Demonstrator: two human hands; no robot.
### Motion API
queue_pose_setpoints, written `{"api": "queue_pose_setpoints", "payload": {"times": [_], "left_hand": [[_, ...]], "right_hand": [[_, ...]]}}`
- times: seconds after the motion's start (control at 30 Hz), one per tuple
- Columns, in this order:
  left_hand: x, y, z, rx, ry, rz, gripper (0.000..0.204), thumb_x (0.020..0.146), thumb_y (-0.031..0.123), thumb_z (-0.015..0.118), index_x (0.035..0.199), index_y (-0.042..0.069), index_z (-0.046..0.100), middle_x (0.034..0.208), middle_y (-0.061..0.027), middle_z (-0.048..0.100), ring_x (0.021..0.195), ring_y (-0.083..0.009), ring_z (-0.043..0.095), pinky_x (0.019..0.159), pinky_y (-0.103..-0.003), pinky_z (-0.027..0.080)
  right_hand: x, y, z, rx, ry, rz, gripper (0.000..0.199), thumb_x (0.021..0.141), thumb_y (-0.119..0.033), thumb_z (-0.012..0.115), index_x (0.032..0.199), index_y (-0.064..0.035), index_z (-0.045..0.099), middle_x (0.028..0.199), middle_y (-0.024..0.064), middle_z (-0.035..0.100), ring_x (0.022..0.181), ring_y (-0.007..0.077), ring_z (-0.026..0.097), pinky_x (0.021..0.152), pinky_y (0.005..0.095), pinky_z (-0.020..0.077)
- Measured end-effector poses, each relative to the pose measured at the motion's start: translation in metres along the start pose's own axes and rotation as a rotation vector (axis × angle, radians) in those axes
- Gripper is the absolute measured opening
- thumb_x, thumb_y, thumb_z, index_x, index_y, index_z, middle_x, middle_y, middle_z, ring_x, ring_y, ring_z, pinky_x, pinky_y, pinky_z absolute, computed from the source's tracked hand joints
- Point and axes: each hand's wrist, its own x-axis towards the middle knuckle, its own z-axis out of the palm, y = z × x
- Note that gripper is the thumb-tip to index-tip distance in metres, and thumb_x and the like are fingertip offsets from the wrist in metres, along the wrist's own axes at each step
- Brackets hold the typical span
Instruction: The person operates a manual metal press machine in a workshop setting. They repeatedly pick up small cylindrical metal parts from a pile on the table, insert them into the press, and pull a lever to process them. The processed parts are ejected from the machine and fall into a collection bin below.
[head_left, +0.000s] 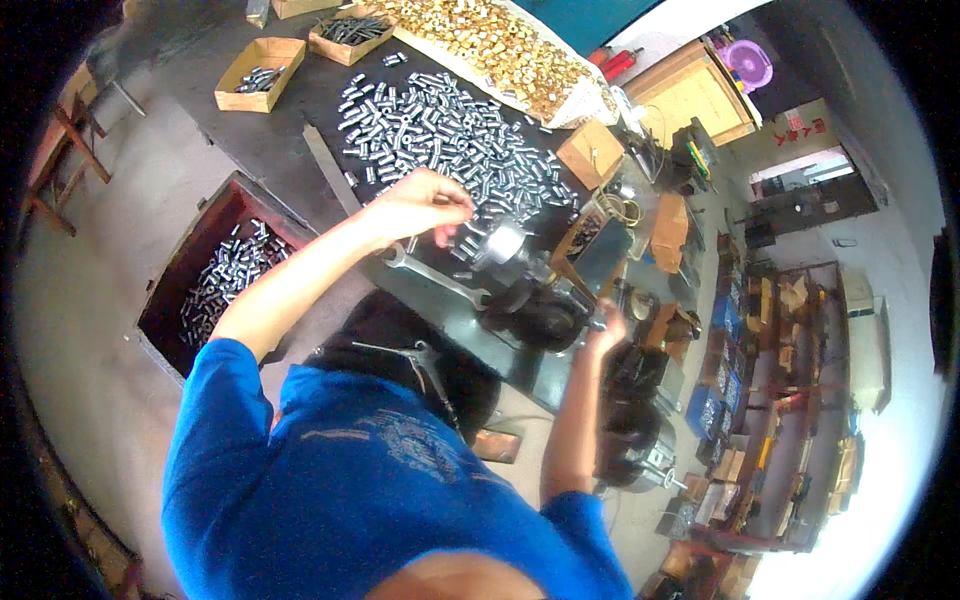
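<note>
My left hand reaches over the dark workbench, fingers pinched on a small silver metal cylinder right beside the shiny round chuck of a black bench machine. My right hand is closed around the machine's handle on its right side. Just beyond my left hand a wide heap of silver cylinders lies on the bench. A wrench rests on the bench edge below my left hand.
A red bin with several cylinders stands low at the left. Brass pieces are heaped at the back. Cardboard boxes sit on the bench. Cluttered shelves fill the right side.
</note>
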Motion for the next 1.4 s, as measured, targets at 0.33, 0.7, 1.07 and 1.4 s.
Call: {"api": "queue_pose_setpoints", "payload": {"times": [0.33, 0.7, 1.07, 1.4], "left_hand": [[-0.143, -0.060, -0.107, 0.546, 0.444, -0.311, 0.012, 0.073, 0.008, 0.052, 0.075, -0.002, 0.059, 0.057, -0.0086, 0.054, 0.051, -0.0160, 0.056, 0.047, -0.027, 0.044], [-0.035, -0.051, -0.011, 1.302, 0.212, 0.028, 0.022, 0.072, 0.024, 0.052, 0.066, 0.004, 0.057, 0.062, -0.0161, 0.056, 0.062, -0.0329, 0.057, 0.057, -0.043, 0.045], [-0.014, -0.058, -0.001, 1.341, -0.009, 0.069, 0.026, 0.063, 0.020, 0.056, 0.083, 0.004, 0.053, 0.063, -0.0155, 0.056, 0.064, -0.0321, 0.058, 0.055, -0.044, 0.045], [-0.002, -0.075, -0.002, 1.386, -0.075, 0.087, 0.014, 0.058, 0.015, 0.054, 0.067, 0.004, 0.055, 0.065, -0.0138, 0.058, 0.064, -0.0308, 0.058, 0.055, -0.042, 0.045]], "right_hand": [[-0.074, -0.092, -0.033, 0.583, -0.223, -0.142, 0.025, 0.083, -0.023, 0.047, 0.078, 0.0009, 0.053, 0.060, 0.0011, 0.044, 0.043, 0.0043, 0.035, 0.034, 0.0163, 0.0231], [-0.077, 0.000, -0.028, 0.477, -0.050, 0.263, 0.014, 0.081, -0.010, 0.042, 0.079, -0.0009, 0.053, 0.061, -0.0009, 0.043, 0.045, 0.0046, 0.034, 0.037, 0.0179, 0.0214], [-0.098, -0.024, -0.025, 0.507, -0.027, 0.237, 0.016, 0.082, -0.010, 0.040, 0.078, 0.0004, 0.051, 0.059, 0.0005, 0.046, 0.044, 0.0048, 0.034, 0.036, 0.0169, 0.0239], [-0.097, -0.024, -0.025, 0.488, -0.010, 0.280, 0.017, 0.083, -0.013, 0.041, 0.078, 0.0001, 0.051, 0.060, 0.0000, 0.046, 0.044, 0.0049, 0.034, 0.037, 0.0171, 0.0248]]}}
